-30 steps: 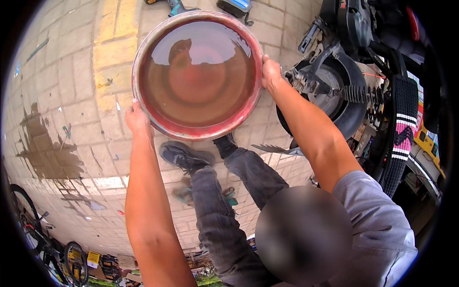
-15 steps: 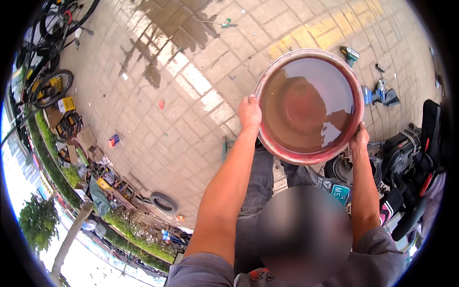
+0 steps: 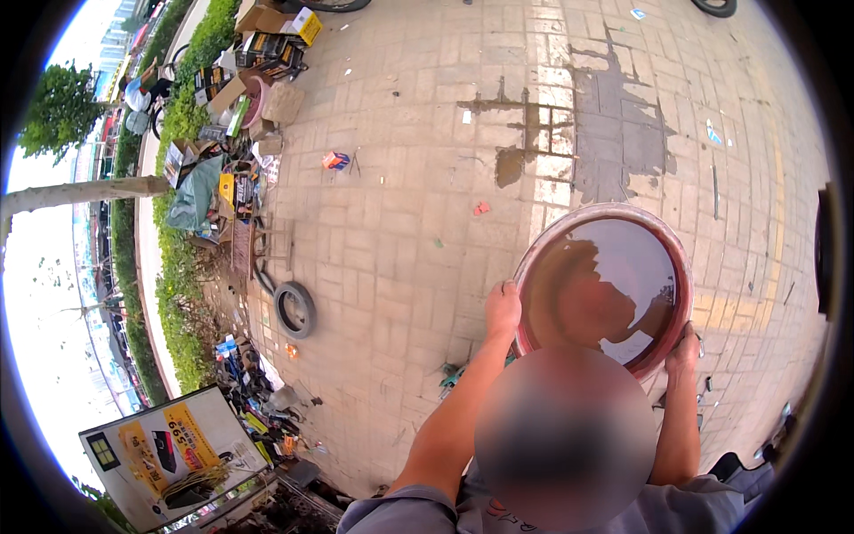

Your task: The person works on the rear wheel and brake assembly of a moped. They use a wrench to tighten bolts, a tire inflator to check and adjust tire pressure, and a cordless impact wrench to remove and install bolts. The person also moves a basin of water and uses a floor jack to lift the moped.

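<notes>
A round reddish basin [image 3: 530, 331] hangs in front of me above the paving, part filled with murky brownish water [image 3: 583, 298] that mirrors the sky. My left hand [image 3: 503, 309] grips its left rim, thumb on top. On the lower right rim, my right hand [image 3: 683, 349] is closed round the edge, its fingers partly hidden beneath. Both arms reach forward, and a blurred round patch hides the basin's near edge.
Wet stains [image 3: 618, 125] darken the pavement ahead. To the left lie a tire [image 3: 294, 310], a heap of boxes [image 3: 271, 55] along a hedge [image 3: 182, 294], and a white sign board [image 3: 173, 454]. A small orange-blue box [image 3: 335, 160] sits on the paving.
My view and body have turned left, away from the tools on the ground. The basin stays in both hands, and the water's surface has shifted inside it.
</notes>
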`<action>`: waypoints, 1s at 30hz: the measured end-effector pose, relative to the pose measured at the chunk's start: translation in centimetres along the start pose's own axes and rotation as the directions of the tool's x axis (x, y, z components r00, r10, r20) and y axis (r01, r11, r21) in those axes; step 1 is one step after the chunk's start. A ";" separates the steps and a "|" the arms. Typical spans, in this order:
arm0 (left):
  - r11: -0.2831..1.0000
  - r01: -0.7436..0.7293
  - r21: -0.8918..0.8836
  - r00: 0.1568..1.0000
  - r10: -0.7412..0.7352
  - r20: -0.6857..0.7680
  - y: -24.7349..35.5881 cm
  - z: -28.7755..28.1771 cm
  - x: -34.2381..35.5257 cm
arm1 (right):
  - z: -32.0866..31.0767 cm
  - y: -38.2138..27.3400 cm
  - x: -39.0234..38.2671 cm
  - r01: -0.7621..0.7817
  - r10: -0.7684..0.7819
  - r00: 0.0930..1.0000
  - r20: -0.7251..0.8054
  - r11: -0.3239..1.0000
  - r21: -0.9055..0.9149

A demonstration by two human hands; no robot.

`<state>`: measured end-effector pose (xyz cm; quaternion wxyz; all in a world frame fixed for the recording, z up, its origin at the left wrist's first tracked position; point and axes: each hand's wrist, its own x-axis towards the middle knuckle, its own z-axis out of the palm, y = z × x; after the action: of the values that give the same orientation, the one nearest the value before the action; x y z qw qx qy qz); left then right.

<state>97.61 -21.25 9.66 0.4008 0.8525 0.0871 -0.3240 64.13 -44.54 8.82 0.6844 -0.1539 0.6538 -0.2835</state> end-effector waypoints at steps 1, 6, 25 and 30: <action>0.999 0.021 -0.045 0.999 -0.022 -0.032 0.3 -1.7 1.1 | 2.8 -0.5 0.5 -0.010 0.011 0.999 0.046 0.999 -0.038; 0.962 0.120 -0.244 0.968 -0.168 -0.187 4.9 -10.5 4.0 | 19.7 -1.3 -0.9 0.033 0.003 0.990 0.143 0.968 -0.248; 0.614 0.083 -0.785 0.813 -0.497 -0.303 -2.8 -41.8 11.7 | 65.3 14.7 -21.9 0.140 0.437 0.709 0.554 0.682 -0.718; 0.565 0.041 -0.824 0.757 -0.556 -0.343 -6.3 -55.1 11.6 | 72.7 26.0 -30.2 0.175 0.475 0.695 0.540 0.617 -0.767</action>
<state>130.60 22.39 24.35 0.6164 0.6185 0.4848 -0.0492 140.87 -17.83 25.20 0.7662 -0.4658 0.4088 0.1701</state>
